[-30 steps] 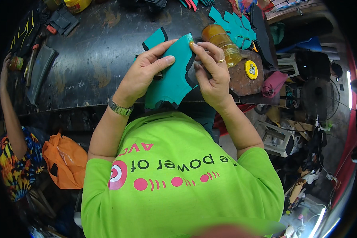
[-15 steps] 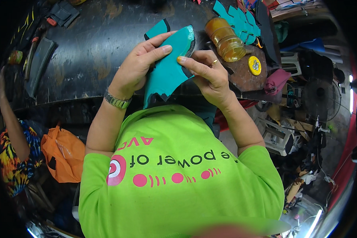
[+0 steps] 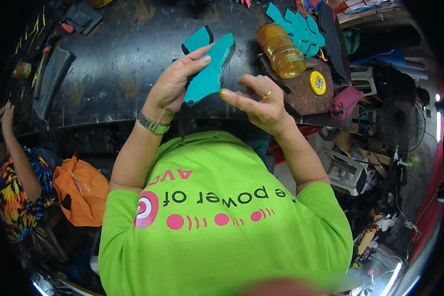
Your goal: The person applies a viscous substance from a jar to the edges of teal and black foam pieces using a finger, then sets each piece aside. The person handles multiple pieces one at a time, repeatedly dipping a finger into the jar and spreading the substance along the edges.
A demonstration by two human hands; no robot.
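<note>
1 teal piece (image 3: 207,74) is pinched in the left hand (image 3: 170,83); right hand (image 3: 263,104) is held half-open, 5 o'clock, contact unclear.

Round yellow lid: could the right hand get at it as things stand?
Probably yes: the right hand looks empty, and the yellow lid lies uncovered on the brown board, nothing tall between them.

Lime-green T-shirt (image 3: 227,246), metal wristwatch (image 3: 153,124), gold ring (image 3: 267,94)

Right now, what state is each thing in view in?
Left hand: closed on dark-edged teal cutout
Right hand: partly open
Teal cutout: held, tilted
Amber-filled jar: lidded or open, unclear
Yellow lid: lying apart from the jar
Wristwatch: worn
Fan: running or stopped, unclear
</note>
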